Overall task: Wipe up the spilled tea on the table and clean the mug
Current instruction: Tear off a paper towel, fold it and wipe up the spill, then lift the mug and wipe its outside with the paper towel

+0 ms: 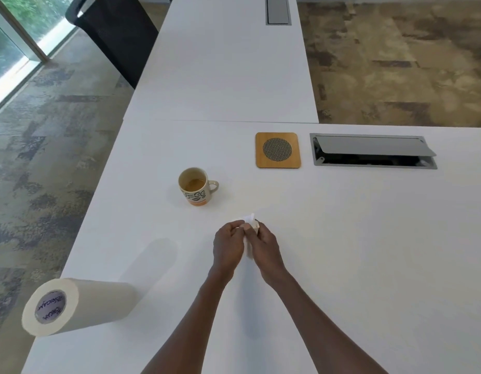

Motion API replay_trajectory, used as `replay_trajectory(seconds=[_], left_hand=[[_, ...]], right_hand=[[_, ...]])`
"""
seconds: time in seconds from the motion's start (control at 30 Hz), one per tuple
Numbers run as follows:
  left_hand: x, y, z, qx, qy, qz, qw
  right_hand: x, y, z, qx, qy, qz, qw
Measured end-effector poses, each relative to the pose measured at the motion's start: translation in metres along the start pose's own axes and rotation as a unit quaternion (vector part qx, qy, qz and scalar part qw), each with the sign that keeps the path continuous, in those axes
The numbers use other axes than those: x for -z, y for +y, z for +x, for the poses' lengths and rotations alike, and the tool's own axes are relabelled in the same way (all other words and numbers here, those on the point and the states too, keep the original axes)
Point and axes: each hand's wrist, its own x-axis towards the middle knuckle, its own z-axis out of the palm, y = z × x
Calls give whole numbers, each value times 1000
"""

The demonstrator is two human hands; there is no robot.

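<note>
Head view shows left hand (228,248) and right hand (266,245) with fingers closed together on a folded white paper piece (248,221) above the tabletop (341,238), near the mug (196,186).

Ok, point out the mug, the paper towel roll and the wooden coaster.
mug (197,197): head view, on its printed outer wall below the rim.
paper towel roll (104,303): head view, on its paper side, lying on the table.
wooden coaster (277,163): head view, on the wood border below the mesh circle.
</note>
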Motion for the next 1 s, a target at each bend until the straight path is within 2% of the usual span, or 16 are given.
replay_trajectory(seconds=[0.1, 0.2, 0.33, 0.5, 0.63, 0.77, 0.9, 1.0], left_hand=[[-5, 1, -2, -38, 38, 48, 997], [-6, 2, -3, -87, 84, 86, 989], [-7, 5, 2, -90, 128, 71, 985], [-10, 21, 29, -60, 194, 39, 978], [-10, 35, 64, 36, 224, -33, 973], [-10, 45, 93, 86, 266, -119, 953], [-18, 46, 115, 141, 220, -250, 933], [-19, 48, 121, 124, 206, -321, 916]], right_hand=[[-2, -2, 5, -21, 66, 14, 997], [-1, -1, 8, -41, 73, 64, 994], [6, 1, 13, -65, 98, 93, 989], [25, 3, 21, -59, 184, -24, 981], [38, 5, 27, -45, 191, -84, 977], [47, 7, 32, -54, 166, -78, 982], [51, 8, 36, -64, 145, -71, 985], [54, 8, 38, -64, 144, -69, 985]])
